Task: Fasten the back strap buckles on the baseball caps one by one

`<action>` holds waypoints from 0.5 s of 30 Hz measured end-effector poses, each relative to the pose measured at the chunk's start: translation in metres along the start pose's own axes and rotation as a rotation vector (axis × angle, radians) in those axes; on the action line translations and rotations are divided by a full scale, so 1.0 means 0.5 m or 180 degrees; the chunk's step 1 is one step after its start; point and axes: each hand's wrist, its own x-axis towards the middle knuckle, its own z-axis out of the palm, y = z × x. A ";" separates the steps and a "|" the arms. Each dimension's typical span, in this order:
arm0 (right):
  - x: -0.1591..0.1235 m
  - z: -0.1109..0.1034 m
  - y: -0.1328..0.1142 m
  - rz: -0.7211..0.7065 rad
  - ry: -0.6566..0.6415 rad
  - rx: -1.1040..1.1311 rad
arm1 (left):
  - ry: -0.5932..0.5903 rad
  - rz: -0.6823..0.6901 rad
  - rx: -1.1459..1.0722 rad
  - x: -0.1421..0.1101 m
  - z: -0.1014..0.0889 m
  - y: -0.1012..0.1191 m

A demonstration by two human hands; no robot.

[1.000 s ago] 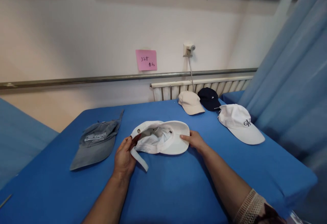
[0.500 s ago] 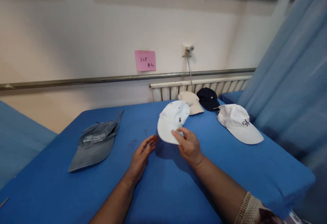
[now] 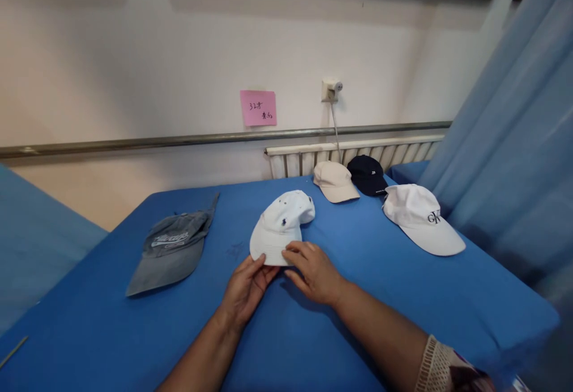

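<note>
White cap (image 3: 278, 231) (small dark motifs).

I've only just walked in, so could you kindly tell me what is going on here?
A person's left hand holds a spotted white cap by its brim; the right hand is at the brim's right side. On the blue-covered table around it lie a gray cap, beige cap, navy cap and lettered white cap.
</note>
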 end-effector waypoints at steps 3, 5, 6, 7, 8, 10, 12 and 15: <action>-0.007 0.017 0.023 0.0299 0.0169 0.0201 | 0.0275 0.0407 -0.0393 0.003 -0.009 0.061; -0.012 0.029 0.038 0.0462 0.0173 0.0358 | 0.0407 0.0712 -0.0570 -0.002 -0.018 0.122; -0.014 0.035 0.043 0.0528 0.0148 0.0432 | 0.0452 0.0889 -0.0640 -0.005 -0.024 0.157; -0.015 0.039 0.047 0.0580 0.0107 0.0498 | 0.0481 0.1078 -0.0697 -0.010 -0.031 0.192; -0.017 0.043 0.050 0.0622 0.0056 0.0556 | 0.0486 0.1260 -0.0725 -0.014 -0.041 0.227; -0.019 0.049 0.051 0.0688 -0.0073 0.0657 | 0.0487 0.1573 -0.0664 -0.024 -0.068 0.288; -0.021 0.052 0.049 0.0712 -0.0223 0.0743 | 0.0772 0.1597 -0.0543 -0.033 -0.106 0.328; -0.022 0.055 0.046 0.0699 -0.0408 0.0827 | 0.1831 0.1151 -0.0324 -0.045 -0.173 0.343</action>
